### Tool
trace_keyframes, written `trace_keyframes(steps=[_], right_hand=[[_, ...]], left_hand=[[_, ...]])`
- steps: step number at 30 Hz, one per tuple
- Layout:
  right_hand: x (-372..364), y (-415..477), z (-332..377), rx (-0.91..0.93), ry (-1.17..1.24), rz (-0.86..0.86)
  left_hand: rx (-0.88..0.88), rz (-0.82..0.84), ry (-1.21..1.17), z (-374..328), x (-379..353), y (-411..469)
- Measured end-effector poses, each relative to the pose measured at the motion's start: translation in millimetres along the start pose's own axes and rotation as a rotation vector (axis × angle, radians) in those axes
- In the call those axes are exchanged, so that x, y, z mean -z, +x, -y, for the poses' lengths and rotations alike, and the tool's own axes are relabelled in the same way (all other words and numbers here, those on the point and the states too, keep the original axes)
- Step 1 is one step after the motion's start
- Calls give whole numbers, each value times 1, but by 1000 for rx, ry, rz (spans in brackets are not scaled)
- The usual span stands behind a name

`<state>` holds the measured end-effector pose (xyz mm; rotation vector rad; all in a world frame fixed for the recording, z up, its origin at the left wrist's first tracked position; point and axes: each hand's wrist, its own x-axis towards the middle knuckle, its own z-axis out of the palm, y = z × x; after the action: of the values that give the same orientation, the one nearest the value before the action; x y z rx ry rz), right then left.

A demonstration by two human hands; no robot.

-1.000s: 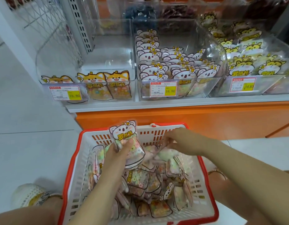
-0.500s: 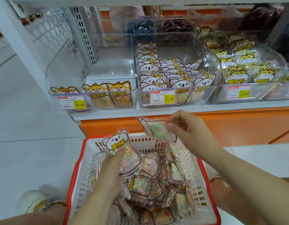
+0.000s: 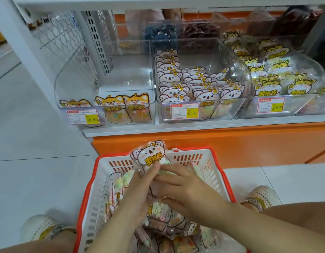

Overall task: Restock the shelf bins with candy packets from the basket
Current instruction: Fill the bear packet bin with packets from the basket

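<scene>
A white basket with a red rim (image 3: 96, 172) sits on the floor below the shelf, filled with several clear candy packets (image 3: 161, 216). Over it, a small stack of white koala-headed packets (image 3: 150, 157) stands upright. My left hand (image 3: 138, 190) grips the stack from the left and below. My right hand (image 3: 183, 190) meets it from the right, fingers curled onto the stack's lower part. On the shelf, the middle clear bin (image 3: 200, 79) holds several koala packets. The left bin (image 3: 107, 99) holds three orange fox packets.
The right bin (image 3: 278, 81) is full of yellow tiger packets. Price tags hang on the bin fronts. An orange shelf base (image 3: 212, 143) rises behind the basket. My knees flank the basket on the white tiled floor. A wire mesh panel (image 3: 63, 39) stands left of the bins.
My right hand lifted a packet out of the basket and brought it left against the one in my left hand. Both hands now hold the packets together above the basket's far end.
</scene>
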<state>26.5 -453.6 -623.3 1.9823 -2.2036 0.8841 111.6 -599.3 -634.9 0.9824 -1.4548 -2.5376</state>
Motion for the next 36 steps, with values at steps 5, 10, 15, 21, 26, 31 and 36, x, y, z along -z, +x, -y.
trace_keyframes(steps=[5,10,15,21,26,31,36], right_hand=[[28,7,5,-304,449,-126],[72,18,-16,-712,663,-64],[80,24,-9,-684,1128,-19],[96,32,-1,-694,1276,-199],[109,40,11,-631,1226,-238],[155,36,19,-563,838,-27],[183,40,37,-306,4,114]], left_hand=[[-53,-76,29,-7,-3,-2],[-327,53,419,-30,-22,-25],[-490,194,590,-58,-50,-48],[-533,248,702,-90,-61,-61],[-613,148,824,-106,-55,-77],[-710,208,1024,-121,-55,-83],[-1013,181,1606,-143,-54,-75]])
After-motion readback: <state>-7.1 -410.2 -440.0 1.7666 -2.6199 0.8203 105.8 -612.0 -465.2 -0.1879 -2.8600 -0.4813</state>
